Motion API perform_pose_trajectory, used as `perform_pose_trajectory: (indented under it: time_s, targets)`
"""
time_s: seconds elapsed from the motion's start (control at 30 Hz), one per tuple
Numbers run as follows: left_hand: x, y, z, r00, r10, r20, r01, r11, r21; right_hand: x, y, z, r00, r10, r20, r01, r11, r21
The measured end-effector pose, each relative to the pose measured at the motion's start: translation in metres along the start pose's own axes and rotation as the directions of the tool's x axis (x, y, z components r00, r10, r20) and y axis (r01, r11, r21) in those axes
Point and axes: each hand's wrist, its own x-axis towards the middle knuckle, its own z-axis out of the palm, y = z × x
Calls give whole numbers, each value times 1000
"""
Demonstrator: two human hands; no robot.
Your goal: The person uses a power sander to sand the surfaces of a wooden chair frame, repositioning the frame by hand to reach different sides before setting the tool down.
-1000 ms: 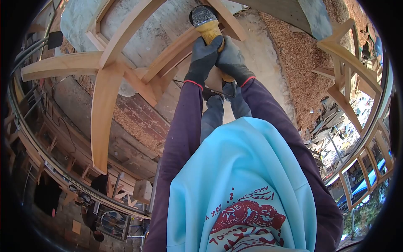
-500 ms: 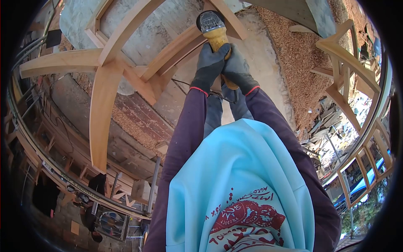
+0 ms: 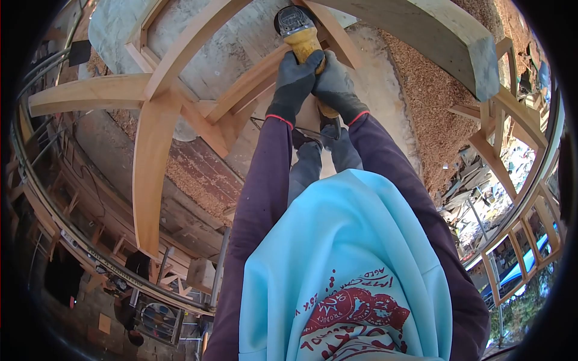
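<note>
A yellow angle grinder (image 3: 303, 40) with a dark, dusty head is gripped in both gloved hands at the top centre. My left hand (image 3: 292, 84), in a grey and black glove, is wrapped round its body from the left side. On the right side, my right hand (image 3: 339, 85) closes round the same tool behind the head. The grinder's head touches or hovers by a wooden beam (image 3: 253, 79); the exact contact is hidden. Another timber (image 3: 333, 33) runs just to the right of the head.
Curved wooden frame pieces (image 3: 153, 174) stand at the left. A thick curved beam (image 3: 433, 45) spans the upper right. Wood shavings (image 3: 421, 102) cover the ground beneath. A curved metal rail (image 3: 114, 265) crosses the lower left; more frames stand at the far right.
Both hands and the grinder have shifted slightly up and left. The thick beam at the upper right now reaches further into view, and more of the feet shows below the hands.
</note>
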Motion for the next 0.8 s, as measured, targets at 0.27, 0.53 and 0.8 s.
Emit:
perform_pose_trajectory:
  time_s: [0.27,0.53,0.8]
  targets:
    - [19,11,-14,1000,-22,22,24,995,-93,22,-22,3,999,7,49,-4,998,-55]
    - [2,9,-12,999,22,-38,-25,997,-77,7,-19,1,997,-56,44,58,997,-40]
    - [16,13,-14,1000,9,11,-8,992,-130,23,-20,7,1000,-3,21,4,999,-38]
